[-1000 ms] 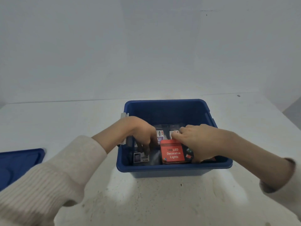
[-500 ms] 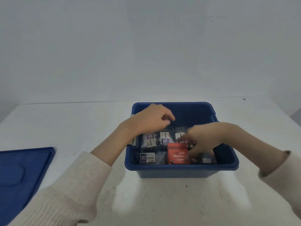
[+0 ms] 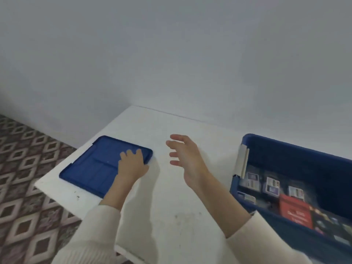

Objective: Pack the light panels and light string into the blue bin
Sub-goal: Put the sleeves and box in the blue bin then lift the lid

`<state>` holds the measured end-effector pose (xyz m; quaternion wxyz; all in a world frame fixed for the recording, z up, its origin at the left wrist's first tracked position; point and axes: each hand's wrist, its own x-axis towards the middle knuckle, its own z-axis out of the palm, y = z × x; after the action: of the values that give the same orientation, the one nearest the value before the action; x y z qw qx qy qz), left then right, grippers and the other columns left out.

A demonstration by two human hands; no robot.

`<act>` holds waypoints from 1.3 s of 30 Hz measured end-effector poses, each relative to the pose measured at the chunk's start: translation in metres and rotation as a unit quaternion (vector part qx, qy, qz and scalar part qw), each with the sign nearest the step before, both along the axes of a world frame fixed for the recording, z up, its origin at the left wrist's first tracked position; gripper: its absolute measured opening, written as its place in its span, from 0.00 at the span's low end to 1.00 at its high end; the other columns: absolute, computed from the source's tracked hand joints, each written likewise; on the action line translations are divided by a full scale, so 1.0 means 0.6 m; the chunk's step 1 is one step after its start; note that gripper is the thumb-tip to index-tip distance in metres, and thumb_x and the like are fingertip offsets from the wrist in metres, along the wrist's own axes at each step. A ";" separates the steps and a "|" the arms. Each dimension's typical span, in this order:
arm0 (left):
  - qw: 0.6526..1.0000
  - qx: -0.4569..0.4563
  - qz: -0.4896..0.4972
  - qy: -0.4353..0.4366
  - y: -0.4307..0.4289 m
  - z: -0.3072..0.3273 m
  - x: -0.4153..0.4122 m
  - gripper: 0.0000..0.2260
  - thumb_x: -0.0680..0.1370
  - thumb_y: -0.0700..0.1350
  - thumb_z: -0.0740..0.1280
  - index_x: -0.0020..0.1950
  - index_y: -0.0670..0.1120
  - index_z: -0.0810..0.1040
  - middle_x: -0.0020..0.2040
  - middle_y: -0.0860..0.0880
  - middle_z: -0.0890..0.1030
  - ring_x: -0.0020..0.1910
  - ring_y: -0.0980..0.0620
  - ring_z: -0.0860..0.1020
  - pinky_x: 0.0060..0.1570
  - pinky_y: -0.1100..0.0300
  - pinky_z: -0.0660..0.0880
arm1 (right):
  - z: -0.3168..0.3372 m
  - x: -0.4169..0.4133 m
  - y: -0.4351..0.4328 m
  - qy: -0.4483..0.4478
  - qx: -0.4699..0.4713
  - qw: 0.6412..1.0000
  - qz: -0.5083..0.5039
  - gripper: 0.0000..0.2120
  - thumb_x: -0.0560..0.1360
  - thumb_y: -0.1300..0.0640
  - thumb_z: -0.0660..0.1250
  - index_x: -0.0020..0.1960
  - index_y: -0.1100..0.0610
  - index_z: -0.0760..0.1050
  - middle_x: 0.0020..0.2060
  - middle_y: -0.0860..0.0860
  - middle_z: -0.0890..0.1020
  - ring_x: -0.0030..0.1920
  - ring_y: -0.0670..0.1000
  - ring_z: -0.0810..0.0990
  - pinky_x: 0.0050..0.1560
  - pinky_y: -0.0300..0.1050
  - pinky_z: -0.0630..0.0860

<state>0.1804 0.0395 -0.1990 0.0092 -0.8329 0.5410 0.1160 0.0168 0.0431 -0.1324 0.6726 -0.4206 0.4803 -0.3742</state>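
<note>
**Lid** (image 3: 91, 168): blue, flat on the white table (image 3: 171, 216) at its far left corner, well apart from the bin. Its right-hand corner points toward the hands.

**Blue bin** (image 3: 295, 164): at the right edge of view, uncovered. The light panels (image 3: 270, 186) lie inside in labelled packs, with the red light string box (image 3: 295, 212) among them nearer the front wall. Nothing of the task shows on the table outside it.

**Left hand** (image 3: 132, 164): on the lid's right-hand corner, fingers laid on top and little curled. The thumb is blurred and partly hidden, so a hold on the edge is probably not made.

**Right hand** (image 3: 187, 157): in the air between lid and bin, fingers spread and holding nothing, palm turned left toward the lid.

**Relation**: the lid lies left of both hands. The left hand touches it, while the right is just beside its right corner. Packing looks complete, and covering the bin is likely next. That would mean carrying the lid rightward across the table.
</note>
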 end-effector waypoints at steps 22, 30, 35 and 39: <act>0.993 -0.012 -0.043 -0.113 -0.012 -0.038 -0.010 0.14 0.79 0.35 0.56 0.64 0.41 0.66 0.61 0.44 0.72 0.57 0.46 0.75 0.47 0.58 0.71 | -0.099 0.005 -0.020 0.023 0.076 0.997 -0.019 0.11 0.76 0.58 0.64 0.58 0.56 0.73 0.47 0.52 0.74 0.47 0.53 0.73 0.42 0.43 0.72; 0.995 -0.010 -0.043 -0.093 -0.026 -0.035 -0.016 0.13 0.76 0.30 0.56 0.55 0.39 0.75 0.55 0.44 0.79 0.53 0.47 0.78 0.41 0.60 0.66 | -0.114 0.001 -0.022 0.022 0.079 0.996 -0.023 0.10 0.76 0.59 0.64 0.57 0.56 0.74 0.45 0.52 0.75 0.46 0.53 0.73 0.41 0.42 0.72; 0.984 -0.077 -0.029 -0.155 -0.030 0.010 -0.018 0.12 0.76 0.34 0.57 0.57 0.41 0.73 0.56 0.44 0.77 0.55 0.47 0.74 0.43 0.60 0.68 | -0.112 0.017 -0.022 0.022 0.069 0.997 -0.015 0.11 0.76 0.59 0.64 0.57 0.56 0.74 0.45 0.51 0.76 0.46 0.52 0.73 0.41 0.42 0.72; 0.956 -0.227 -0.036 -0.184 -0.030 0.137 -0.010 0.12 0.77 0.35 0.57 0.60 0.40 0.67 0.58 0.42 0.71 0.55 0.43 0.73 0.40 0.57 0.66 | -0.092 0.037 -0.019 0.012 0.048 0.999 -0.011 0.11 0.75 0.59 0.64 0.57 0.55 0.73 0.49 0.53 0.76 0.48 0.52 0.74 0.45 0.43 0.72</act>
<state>0.1741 0.0214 -0.1170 -0.0768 -0.7999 0.5717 -0.1657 0.0388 0.0318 -0.1875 0.6823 -0.3866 0.5104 -0.3528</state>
